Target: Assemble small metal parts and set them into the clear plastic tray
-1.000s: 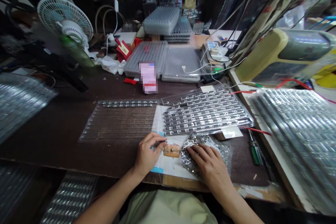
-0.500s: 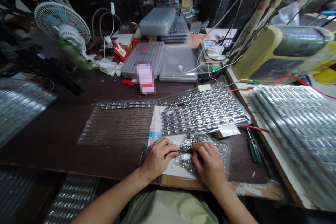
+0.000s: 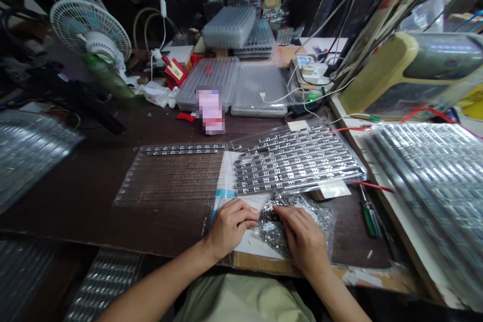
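My left hand [image 3: 231, 229] is closed in a pinch, thumb against fingers, at the left edge of a clear plastic bag [image 3: 327, 221] of small shiny metal parts. Over the bag, my right hand [image 3: 306, 235] has its fingers bent and pressed together. A short dark ribbed piece [image 3: 268, 216] lies between the fingertips of both hands; its kind is too small to tell. Just beyond stands a clear plastic tray [image 3: 360, 173] filled with rows of metal-and-black connectors [image 3: 289, 171]. Left of it lies another clear tray [image 3: 169, 181] with two rows of connectors along its far edge.
Stacked filled trays stand at the right [image 3: 430, 186] and far left [image 3: 33, 151]. A green-handled screwdriver [image 3: 372, 219] lies right of the bag. Behind are a phone [image 3: 211, 110] with a blurred screen, closed clear trays [image 3: 260, 90], a fan [image 3: 90, 30] and loose cables.
The right fingers have shifted slightly over the dark piece and look straighter and closer together. The left hand keeps its pinch. The whole view has shifted a little.
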`<state>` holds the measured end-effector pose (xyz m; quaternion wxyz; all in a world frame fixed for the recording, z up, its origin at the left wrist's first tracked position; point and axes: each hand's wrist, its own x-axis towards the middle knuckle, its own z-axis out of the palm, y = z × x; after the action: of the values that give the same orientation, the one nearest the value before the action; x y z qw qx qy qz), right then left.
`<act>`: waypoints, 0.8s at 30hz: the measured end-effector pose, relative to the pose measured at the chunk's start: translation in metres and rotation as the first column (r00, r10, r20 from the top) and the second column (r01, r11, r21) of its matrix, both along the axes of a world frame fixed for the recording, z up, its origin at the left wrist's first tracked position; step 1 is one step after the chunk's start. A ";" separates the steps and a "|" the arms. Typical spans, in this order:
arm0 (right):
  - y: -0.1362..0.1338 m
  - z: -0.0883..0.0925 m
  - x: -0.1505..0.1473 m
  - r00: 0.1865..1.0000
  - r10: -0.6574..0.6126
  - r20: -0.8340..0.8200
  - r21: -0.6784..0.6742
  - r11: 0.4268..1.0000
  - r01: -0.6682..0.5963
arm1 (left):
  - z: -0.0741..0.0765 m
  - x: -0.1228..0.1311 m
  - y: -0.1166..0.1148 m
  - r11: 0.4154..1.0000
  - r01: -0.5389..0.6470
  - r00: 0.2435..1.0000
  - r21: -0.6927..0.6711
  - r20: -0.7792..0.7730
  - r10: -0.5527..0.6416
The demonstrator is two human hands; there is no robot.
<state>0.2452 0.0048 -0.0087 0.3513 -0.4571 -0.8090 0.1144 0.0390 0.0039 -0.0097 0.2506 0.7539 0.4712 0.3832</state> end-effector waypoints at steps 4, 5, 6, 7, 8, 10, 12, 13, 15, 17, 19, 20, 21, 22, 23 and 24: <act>-0.001 0.008 -0.003 1.000 0.008 0.006 0.005 1.000 -0.008 | 0.019 -0.025 0.045 0.984 -0.164 0.986 0.065 -0.027 0.166; -0.001 0.010 -0.005 1.000 0.014 -0.001 -0.004 1.000 -0.014 | 0.023 -0.034 0.063 0.972 -0.225 0.972 0.071 -0.056 0.229; -0.002 0.011 -0.007 1.000 0.019 -0.012 -0.015 1.000 -0.019 | 0.026 -0.043 0.082 0.953 -0.288 0.951 0.095 -0.093 0.296; -0.003 0.012 -0.009 0.999 0.026 -0.025 -0.025 0.999 -0.027 | 0.027 -0.051 0.099 0.935 -0.334 0.925 0.118 -0.148 0.349; -0.004 0.013 -0.010 0.999 0.033 -0.039 -0.030 0.999 -0.034 | 0.026 -0.059 0.115 0.916 -0.375 0.896 0.139 -0.198 0.397; -0.005 0.013 -0.012 0.997 0.038 -0.062 -0.039 0.998 -0.040 | 0.020 -0.071 0.136 0.899 -0.407 0.852 0.164 -0.286 0.438; -0.005 0.012 -0.014 0.996 0.028 -0.079 -0.054 0.998 -0.032 | 0.012 -0.081 0.145 0.903 -0.396 0.836 0.163 -0.342 0.429; -0.005 0.011 -0.014 0.996 0.023 -0.084 -0.063 0.998 -0.028 | 0.008 -0.085 0.145 0.908 -0.386 0.833 0.163 -0.361 0.419; -0.004 0.012 -0.016 0.996 0.034 -0.086 -0.074 0.996 -0.041 | 0.004 -0.093 0.141 0.908 -0.379 0.817 0.178 -0.397 0.418; -0.002 0.013 -0.017 0.995 0.067 -0.078 -0.069 0.995 -0.072 | 0.004 -0.098 0.136 0.903 -0.382 0.789 0.200 -0.438 0.430; 0.000 0.016 -0.019 0.994 0.082 -0.066 -0.058 0.995 -0.086 | 0.007 -0.099 0.134 0.901 -0.378 0.774 0.212 -0.462 0.433; 0.001 0.017 -0.020 0.995 0.075 -0.060 -0.052 0.996 -0.079 | 0.009 -0.096 0.135 0.904 -0.371 0.776 0.213 -0.464 0.428; 0.001 0.018 -0.020 0.996 0.066 -0.057 -0.049 0.996 -0.069 | 0.011 -0.091 0.138 0.909 -0.359 0.784 0.210 -0.460 0.416; 0.002 0.019 -0.021 0.997 0.056 -0.056 -0.049 0.997 -0.059 | 0.013 -0.085 0.141 0.917 -0.343 0.798 0.203 -0.452 0.399; 0.002 0.019 -0.022 0.997 0.048 -0.059 -0.050 0.997 -0.051 | 0.014 -0.077 0.146 0.926 -0.326 0.815 0.191 -0.441 0.377; 0.002 0.019 -0.023 0.997 0.044 -0.065 -0.057 0.997 -0.047 | 0.016 -0.069 0.150 0.936 -0.309 0.833 0.171 -0.425 0.353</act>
<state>0.2218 0.0069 0.0099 0.3608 -0.4448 -0.8038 0.1607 -0.0297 0.1542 0.0058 0.0287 0.7398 0.6208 0.2579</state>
